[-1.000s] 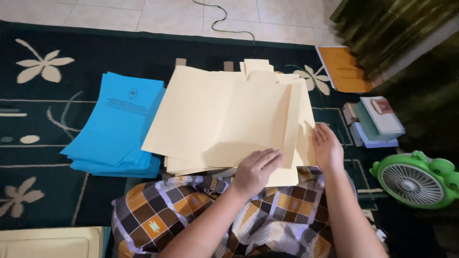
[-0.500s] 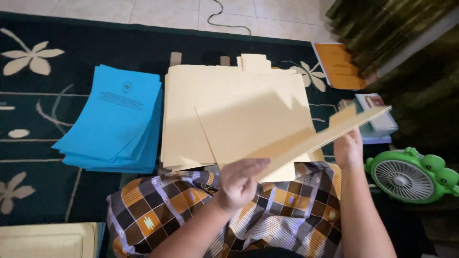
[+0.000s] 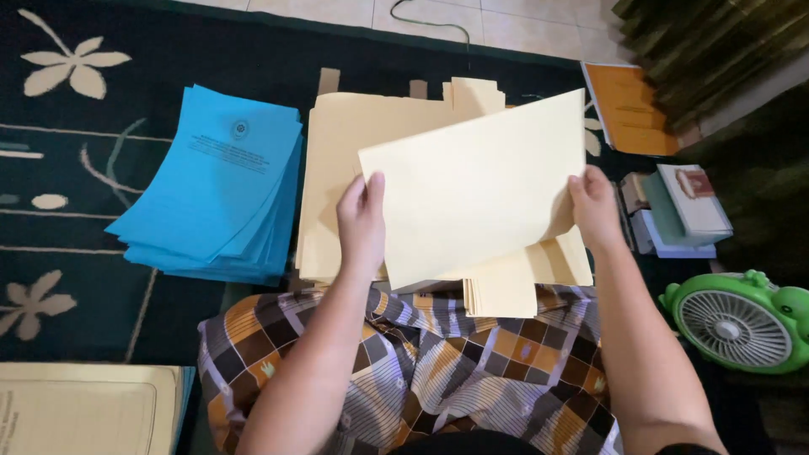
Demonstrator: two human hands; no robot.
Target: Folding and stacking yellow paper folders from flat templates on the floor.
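I hold one cream paper folder (image 3: 476, 181) up in front of me with both hands. My left hand (image 3: 362, 221) grips its left edge and my right hand (image 3: 592, 206) grips its right edge. Under it lies a stack of cream folders (image 3: 354, 160) on the dark carpet. A pile of blue folders (image 3: 219, 185) lies to the left of that stack. My lap, in checked cloth (image 3: 404, 362), is just below the stacks.
A green table fan (image 3: 740, 322) stands at the right. Several books (image 3: 683, 211) and an orange booklet (image 3: 628, 105) lie at the far right. A cream sheet (image 3: 84, 409) is at the bottom left. The dark flowered carpet (image 3: 76, 109) meets tiled floor at the top.
The folder was lifted off the cream stack, swung up on edge, and now faces me flat. My left hand has moved from its lower edge to its left edge.
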